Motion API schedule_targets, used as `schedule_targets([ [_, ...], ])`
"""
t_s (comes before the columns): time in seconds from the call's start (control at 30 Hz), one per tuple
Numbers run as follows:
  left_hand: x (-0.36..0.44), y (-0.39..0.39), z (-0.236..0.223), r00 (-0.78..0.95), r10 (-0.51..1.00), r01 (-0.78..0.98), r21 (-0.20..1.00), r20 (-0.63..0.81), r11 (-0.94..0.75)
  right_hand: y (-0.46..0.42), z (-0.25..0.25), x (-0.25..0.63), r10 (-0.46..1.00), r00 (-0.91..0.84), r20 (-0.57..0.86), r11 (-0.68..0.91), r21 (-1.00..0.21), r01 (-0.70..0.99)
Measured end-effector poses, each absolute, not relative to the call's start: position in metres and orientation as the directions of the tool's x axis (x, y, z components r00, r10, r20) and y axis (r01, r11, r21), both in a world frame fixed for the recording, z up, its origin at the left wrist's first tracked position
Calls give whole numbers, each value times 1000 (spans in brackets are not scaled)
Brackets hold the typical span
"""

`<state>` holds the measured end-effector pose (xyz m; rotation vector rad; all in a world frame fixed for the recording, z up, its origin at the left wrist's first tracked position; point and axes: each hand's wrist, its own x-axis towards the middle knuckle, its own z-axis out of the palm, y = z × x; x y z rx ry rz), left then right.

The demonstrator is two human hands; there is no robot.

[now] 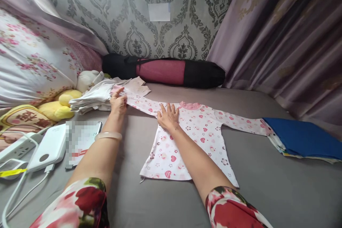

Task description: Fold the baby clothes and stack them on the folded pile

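Observation:
A child's white long-sleeved shirt (199,139) with pink hearts and flowers lies spread on the grey bed sheet, its pink collar toward the wall. At the end of the left-lying sleeve, my left hand (118,103) has its fingers closed on the fabric near the pink cuff. My right hand (168,117) rests flat, fingers spread, on the shirt near that sleeve's shoulder. The other sleeve stretches right, its cuff touching a stack of folded clothes (307,137) with a blue piece on top. Just beyond my left hand sits a pile of pale folded clothes (93,94).
A long black and dark pink bag (162,72) lies along the patterned wall. Yellow plush toys (60,105) and a floral pillow (34,57) are at left. A white power bank (49,146), a power strip (20,148) and cables lie front left. Purple curtains (256,35) hang at right.

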<state>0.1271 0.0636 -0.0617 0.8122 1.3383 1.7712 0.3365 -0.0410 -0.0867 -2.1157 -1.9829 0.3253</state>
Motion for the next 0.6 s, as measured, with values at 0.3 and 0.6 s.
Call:
schedule_targets([
  [0.3, 128, 41, -55, -380, 854, 711, 703, 357, 22, -38, -88, 330, 994, 108, -3, -102, -344, 933],
  [0.6, 221, -16, -73, 433, 852, 735, 431, 295, -523, -37, -86, 368, 994, -106, 24, 99, -600, 794],
])
